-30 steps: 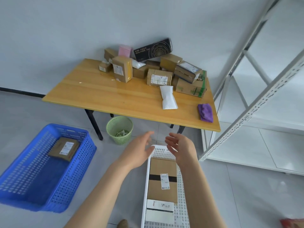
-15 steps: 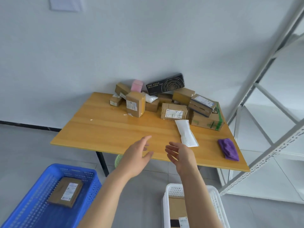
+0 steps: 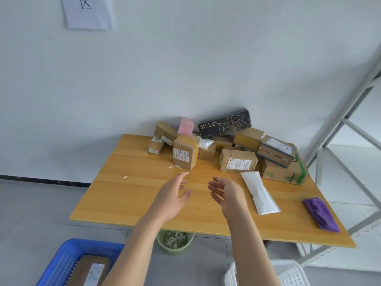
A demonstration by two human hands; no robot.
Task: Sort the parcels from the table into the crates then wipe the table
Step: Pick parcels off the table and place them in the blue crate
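A wooden table (image 3: 132,195) carries a pile of several parcels along its far side: an upright brown box (image 3: 185,154), a flat ribbed carton (image 3: 238,161), a pink box (image 3: 185,126), a long black box (image 3: 225,124) and a big carton with green tape (image 3: 285,172). A white padded envelope (image 3: 258,191) lies nearer, and a purple cloth (image 3: 321,214) sits at the right edge. My left hand (image 3: 172,198) and my right hand (image 3: 227,193) hover over the table's middle, palms facing each other, fingers spread, holding nothing.
A blue crate (image 3: 61,263) with one brown parcel (image 3: 88,272) stands on the floor at lower left. The white crate (image 3: 288,273) is at lower right. A green waste basket (image 3: 175,242) sits under the table. A grey metal shelf frame (image 3: 338,129) rises on the right.
My view has lifted from the floor crates up to the table. Both hands have moved forward from above the white crate to above the tabletop, still empty.
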